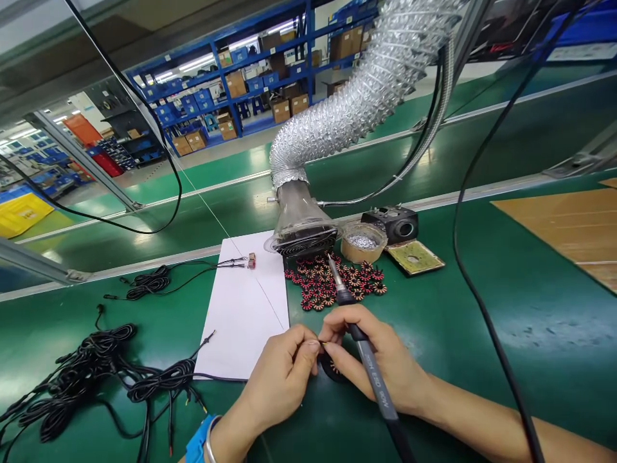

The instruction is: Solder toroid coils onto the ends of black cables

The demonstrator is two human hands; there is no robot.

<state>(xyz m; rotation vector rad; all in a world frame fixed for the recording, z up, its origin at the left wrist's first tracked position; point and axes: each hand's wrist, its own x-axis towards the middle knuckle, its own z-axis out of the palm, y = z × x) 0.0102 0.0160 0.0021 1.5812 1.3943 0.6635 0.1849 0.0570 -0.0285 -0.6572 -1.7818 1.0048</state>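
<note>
My right hand is shut around a soldering iron, whose metal tip points forward over a heap of copper-wound toroid coils. My left hand pinches a thin wire end between finger and thumb, close to my right fingers. A dark ring, perhaps a coil, lies partly hidden beneath both hands. A sheet of white paper lies to the left, with a small wired component at its far edge. Black cable bundles lie left of the paper.
A foil-lined dish, a black box-shaped device and a yellowish plate stand behind the coils. A silver fume-extractor hose ends in a nozzle above the paper. A black cable crosses the green bench at right.
</note>
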